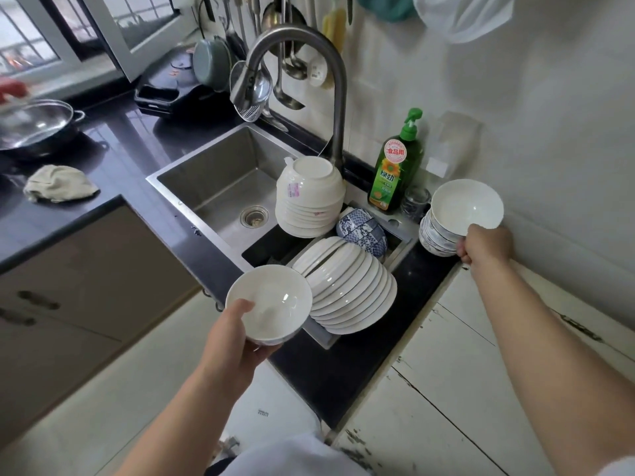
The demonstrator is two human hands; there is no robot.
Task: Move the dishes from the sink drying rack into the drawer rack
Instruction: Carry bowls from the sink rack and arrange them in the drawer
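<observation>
My left hand (237,338) grips a white bowl (271,300) by its near rim, held in front of the sink's drying rack (398,235). My right hand (484,247) grips a stack of several bowls (460,214) at the counter's right end, the top one white inside. In the rack a row of white plates (350,290) leans on edge. Behind them lie blue-patterned bowls (362,230) and an upside-down pile of white bowls (309,197). No drawer rack shows in view.
The steel sink (220,180) with a tall faucet (295,63) lies left of the rack. A green dish soap bottle (395,166) and a glass (414,202) stand by the wall. A rag (58,183) and a wok (34,125) sit on the dark counter (137,142) at left.
</observation>
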